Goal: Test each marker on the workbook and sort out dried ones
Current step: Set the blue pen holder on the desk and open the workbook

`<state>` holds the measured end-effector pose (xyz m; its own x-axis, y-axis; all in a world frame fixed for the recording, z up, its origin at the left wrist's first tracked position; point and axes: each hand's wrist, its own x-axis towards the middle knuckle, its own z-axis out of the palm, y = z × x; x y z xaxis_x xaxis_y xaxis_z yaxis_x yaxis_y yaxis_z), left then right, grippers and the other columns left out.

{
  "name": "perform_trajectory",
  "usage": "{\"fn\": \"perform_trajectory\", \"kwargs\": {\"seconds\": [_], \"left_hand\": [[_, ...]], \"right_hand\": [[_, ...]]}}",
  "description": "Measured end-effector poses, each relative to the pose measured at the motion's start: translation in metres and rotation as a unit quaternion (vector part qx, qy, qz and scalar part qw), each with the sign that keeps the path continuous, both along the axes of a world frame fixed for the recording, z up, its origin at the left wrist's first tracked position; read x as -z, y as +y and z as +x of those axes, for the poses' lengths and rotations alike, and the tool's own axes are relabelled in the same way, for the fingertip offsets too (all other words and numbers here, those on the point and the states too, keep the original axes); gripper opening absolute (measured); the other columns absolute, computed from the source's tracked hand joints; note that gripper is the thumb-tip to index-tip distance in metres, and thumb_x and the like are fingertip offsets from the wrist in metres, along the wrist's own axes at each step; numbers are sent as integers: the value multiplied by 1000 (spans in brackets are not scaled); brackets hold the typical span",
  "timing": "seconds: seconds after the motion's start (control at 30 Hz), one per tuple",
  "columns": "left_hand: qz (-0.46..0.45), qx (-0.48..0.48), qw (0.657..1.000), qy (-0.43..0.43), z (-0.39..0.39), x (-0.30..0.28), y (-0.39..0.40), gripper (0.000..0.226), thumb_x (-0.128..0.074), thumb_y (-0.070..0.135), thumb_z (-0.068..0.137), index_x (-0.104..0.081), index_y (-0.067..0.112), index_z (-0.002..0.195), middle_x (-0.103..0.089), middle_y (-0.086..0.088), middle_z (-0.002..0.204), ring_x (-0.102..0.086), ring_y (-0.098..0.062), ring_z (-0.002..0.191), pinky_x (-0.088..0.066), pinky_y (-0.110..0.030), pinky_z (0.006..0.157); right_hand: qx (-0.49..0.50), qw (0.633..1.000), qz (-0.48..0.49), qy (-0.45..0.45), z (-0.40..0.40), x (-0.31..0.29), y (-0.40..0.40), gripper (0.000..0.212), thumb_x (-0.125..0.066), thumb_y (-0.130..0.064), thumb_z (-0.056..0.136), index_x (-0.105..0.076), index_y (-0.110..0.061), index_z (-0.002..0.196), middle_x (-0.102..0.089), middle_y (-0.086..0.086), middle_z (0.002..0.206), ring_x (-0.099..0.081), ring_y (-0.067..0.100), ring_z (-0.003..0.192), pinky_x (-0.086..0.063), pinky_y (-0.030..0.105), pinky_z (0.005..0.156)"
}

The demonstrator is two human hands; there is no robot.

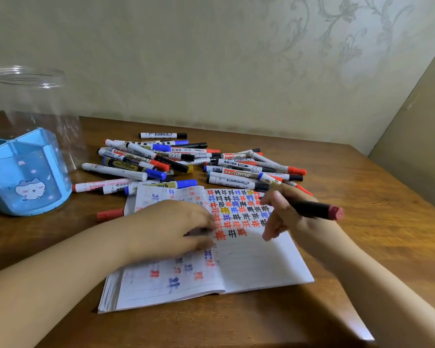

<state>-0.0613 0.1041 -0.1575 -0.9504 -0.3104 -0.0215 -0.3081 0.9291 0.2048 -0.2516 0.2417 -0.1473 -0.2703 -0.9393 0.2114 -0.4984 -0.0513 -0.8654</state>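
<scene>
Here, cylindrical dark marker (309,209), paper workbook (249,262)

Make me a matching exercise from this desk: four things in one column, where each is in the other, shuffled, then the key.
1. workbook
2. blue holder
3. dark marker
4. marker pile

A. in the right hand
B. far left, before the clear jar
C. under the left hand
D. behind the workbook

Pairs: 1-C, 2-B, 3-A, 4-D
</scene>
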Motion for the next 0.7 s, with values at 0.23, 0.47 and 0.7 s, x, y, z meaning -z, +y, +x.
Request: {"fn": "perform_trajectory", "kwargs": {"seconds": [0.23, 0.47, 0.7], "left_hand": [[38, 42, 993, 103, -2, 19, -19, 26, -58, 37, 89, -67, 27, 111, -55, 15, 117, -41, 4, 110, -31, -10, 96], [88, 77, 978, 173, 4, 39, -25, 37, -42, 46, 87, -67, 28, 108, -57, 17, 113, -46, 5, 108, -35, -10, 94], [51, 104, 978, 172, 4, 50, -28, 41, -32, 42, 95, -65, 24, 111, -51, 8, 116, -43, -3, 107, -31, -13, 91]], "right_hand": [[40, 990, 39, -130, 20, 19, -17, 15, -53, -18, 93, -55, -7, 83, -51, 3, 53, -42, 13, 46, -32, 27, 50], [48, 997, 44, -51, 33, 29, -20, 17, -67, -13, 81, -54, -14, 71, -53, -4, 50, -44, 3, 46, -33, 13, 46], [87, 996, 1, -15, 37, 35, -21, 30, -68, -28, 81, -48, -19, 61, -43, -8, 47, -40, 3, 44, -28, 14, 47]]}}
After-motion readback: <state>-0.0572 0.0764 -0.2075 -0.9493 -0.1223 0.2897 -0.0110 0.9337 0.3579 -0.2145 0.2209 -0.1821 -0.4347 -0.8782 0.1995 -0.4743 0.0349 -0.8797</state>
